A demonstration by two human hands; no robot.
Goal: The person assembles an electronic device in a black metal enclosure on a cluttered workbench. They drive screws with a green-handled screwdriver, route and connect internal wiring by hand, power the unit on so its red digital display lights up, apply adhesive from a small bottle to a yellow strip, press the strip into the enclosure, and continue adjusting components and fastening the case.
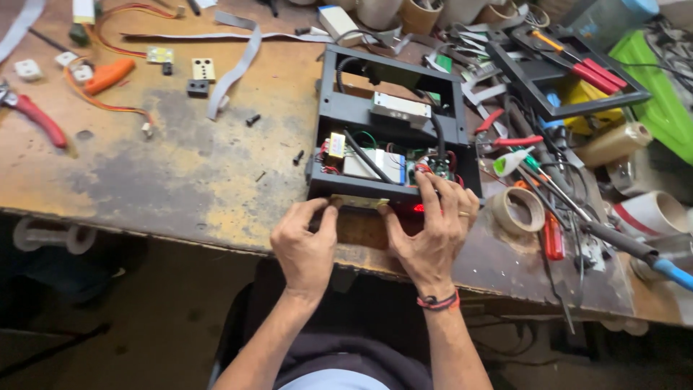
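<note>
Chassis (393, 119), black and open with wiring inside, sits at the bench (180, 180) near edge, its long axis running away from the person. Both hands meet its front panel: left hand (307, 245) pinches the lower lip, right hand (433, 231) drapes over the right corner, fingers on the circuit board (433, 172). Tape roll (518, 209) and screwdrivers (552, 231) lie just right.

A worn wooden table (180, 173) carries an open black chassis (390, 123) at its front edge. Pliers (32, 112), ribbon cable (238, 61), screws (253, 120), tape (518, 209) and screwdrivers (552, 231) lie scattered around it.
</note>
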